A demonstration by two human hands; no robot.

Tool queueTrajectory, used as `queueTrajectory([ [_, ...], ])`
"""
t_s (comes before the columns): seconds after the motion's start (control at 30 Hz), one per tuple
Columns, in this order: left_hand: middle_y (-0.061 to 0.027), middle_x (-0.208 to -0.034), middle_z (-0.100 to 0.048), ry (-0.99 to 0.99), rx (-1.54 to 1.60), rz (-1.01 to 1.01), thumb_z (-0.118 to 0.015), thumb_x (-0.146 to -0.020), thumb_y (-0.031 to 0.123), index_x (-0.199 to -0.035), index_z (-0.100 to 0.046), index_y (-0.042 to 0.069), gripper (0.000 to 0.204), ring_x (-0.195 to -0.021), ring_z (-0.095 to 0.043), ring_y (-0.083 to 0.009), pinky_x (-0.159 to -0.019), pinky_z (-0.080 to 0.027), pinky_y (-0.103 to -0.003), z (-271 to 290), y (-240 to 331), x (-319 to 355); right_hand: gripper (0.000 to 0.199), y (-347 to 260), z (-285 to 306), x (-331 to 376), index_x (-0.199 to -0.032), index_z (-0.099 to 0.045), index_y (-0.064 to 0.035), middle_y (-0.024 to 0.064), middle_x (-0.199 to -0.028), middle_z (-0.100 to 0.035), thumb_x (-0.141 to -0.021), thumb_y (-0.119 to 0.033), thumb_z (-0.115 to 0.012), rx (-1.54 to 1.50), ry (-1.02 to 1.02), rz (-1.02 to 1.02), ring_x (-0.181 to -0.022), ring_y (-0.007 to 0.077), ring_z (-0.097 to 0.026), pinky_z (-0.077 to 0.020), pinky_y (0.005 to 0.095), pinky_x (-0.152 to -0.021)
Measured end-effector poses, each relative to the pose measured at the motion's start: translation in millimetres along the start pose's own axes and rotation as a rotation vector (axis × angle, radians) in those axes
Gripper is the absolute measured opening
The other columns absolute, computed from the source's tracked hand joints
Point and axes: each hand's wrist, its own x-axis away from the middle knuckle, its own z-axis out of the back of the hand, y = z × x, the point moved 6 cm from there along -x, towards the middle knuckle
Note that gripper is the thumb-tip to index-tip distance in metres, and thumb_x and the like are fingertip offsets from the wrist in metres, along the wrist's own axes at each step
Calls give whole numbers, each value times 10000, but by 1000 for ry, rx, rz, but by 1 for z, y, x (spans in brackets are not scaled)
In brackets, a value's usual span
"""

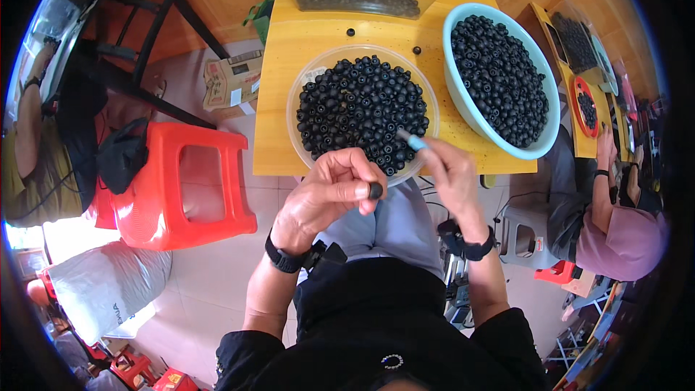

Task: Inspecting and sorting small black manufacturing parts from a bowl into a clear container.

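Observation:
Between the thumb and fingers of my left hand (326,194) is a small round black part (375,190), held in front of the table's near edge. My right hand (452,176) grips a slim tool with a light blue handle (415,142). Its greyish tip points up and left, over the black parts; I cannot make out its exact kind. Just beyond both hands stands a round, clear plastic tub (292,117) full of similar black parts with holes (362,108). A light blue basin (450,80), heaped with more of them, sits to its right.
A clear rectangular bin (355,0) of black parts stands at the far side of the yellow table (279,152). Two loose parts (350,32) lie on the wood. A red stool (174,195) is at left. Other people sit at both sides, one in a mauve top (622,242).

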Motion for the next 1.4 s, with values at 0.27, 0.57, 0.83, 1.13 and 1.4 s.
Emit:
queueTrajectory([
  [0.27,-105,-905,-627,161,45,-31,-629,-810,20,-915,-579,23,116,-739,-617,-149,-669,-514,-243,14,-4,-2,207,-24,4,1,-942,-637,20,78,-714,-609,-793,-124,-645,-218,-65,-31,-534,109,-493,-377,237,-479],
  [0.57,-79,-929,-613,238,-74,5,-628,-795,-12,-923,-544,41,162,-748,-582,-130,-687,-485,-247,8,-9,-6,280,-62,-10,-6,-918,-651,-11,62,-710,-581,-669,-78,-761,-375,-207,42,-601,138,-552,-418,255,-537],
  [0.83,-45,-858,-598,186,-112,68,-655,-778,2,-907,-514,48,196,-706,-609,-133,-653,-504,-233,5,-11,-9,110,-42,-22,5,-876,-635,-2,11,-741,-638,-808,-86,-652,-795,-330,-284,-698,44,-543,-430,213,-611],
  [1.13,-40,-894,-592,151,-114,87,-645,-791,13,-954,-514,43,212,-770,-607,-137,-712,-510,-265,-3,-15,-12,144,-49,-12,7,-890,-642,-18,-12,-733,-608,-761,-63,-688,-826,-325,-333,-633,33,-512,-408,181,-584],
  [1.4,-96,-1017,-561,458,-479,-147,-570,-831,33,-1008,-522,7,185,-784,-609,-160,-719,-508,-259,12,39,11,181,16,66,-56,-902,-663,-81,-40,-657,-581,-723,-72,-690,-504,230,-356,-416,-7,-339,-216,165,-365],
])
